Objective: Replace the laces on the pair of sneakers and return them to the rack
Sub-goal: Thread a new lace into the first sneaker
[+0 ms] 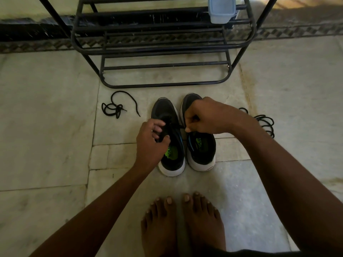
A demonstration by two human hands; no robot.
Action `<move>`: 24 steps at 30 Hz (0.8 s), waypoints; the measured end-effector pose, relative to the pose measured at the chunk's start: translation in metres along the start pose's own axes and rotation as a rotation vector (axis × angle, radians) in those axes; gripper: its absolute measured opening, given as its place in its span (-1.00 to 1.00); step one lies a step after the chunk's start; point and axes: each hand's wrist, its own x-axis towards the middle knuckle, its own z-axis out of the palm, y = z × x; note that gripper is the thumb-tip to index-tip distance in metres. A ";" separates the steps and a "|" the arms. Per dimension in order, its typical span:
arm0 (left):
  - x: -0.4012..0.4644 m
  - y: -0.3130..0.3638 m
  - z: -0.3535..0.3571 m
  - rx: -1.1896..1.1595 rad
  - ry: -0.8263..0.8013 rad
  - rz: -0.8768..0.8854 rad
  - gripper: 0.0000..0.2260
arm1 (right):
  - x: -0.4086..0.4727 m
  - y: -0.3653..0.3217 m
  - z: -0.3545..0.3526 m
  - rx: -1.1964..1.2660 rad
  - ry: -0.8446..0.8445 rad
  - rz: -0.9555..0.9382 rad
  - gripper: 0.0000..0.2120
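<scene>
Sneakers (182, 138) stood before the rack (163, 43); our left hand (151, 140) and right hand (202, 115) each pinched the left shoe's lace (178, 126).

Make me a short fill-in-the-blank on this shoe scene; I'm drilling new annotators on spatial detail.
1. Both hands work the lace of the ____ sneaker.
2. The right hand pinches a lace end over the ____ between the sneakers.
3. A loose lace lies on the ____.
4. The blue box sits on the ____.

Missing: left; gap; floor; rack
</scene>
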 end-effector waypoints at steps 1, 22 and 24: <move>0.000 0.001 -0.002 0.079 -0.047 0.060 -0.57 | -0.001 0.000 -0.001 0.012 -0.042 -0.012 -0.89; -0.030 -0.015 -0.009 0.209 -0.445 0.480 -0.84 | 0.041 0.018 0.053 -0.149 0.114 -0.091 -0.77; -0.030 -0.011 -0.010 0.225 -0.449 0.493 -0.85 | 0.043 0.017 0.058 -0.130 0.092 -0.067 -0.76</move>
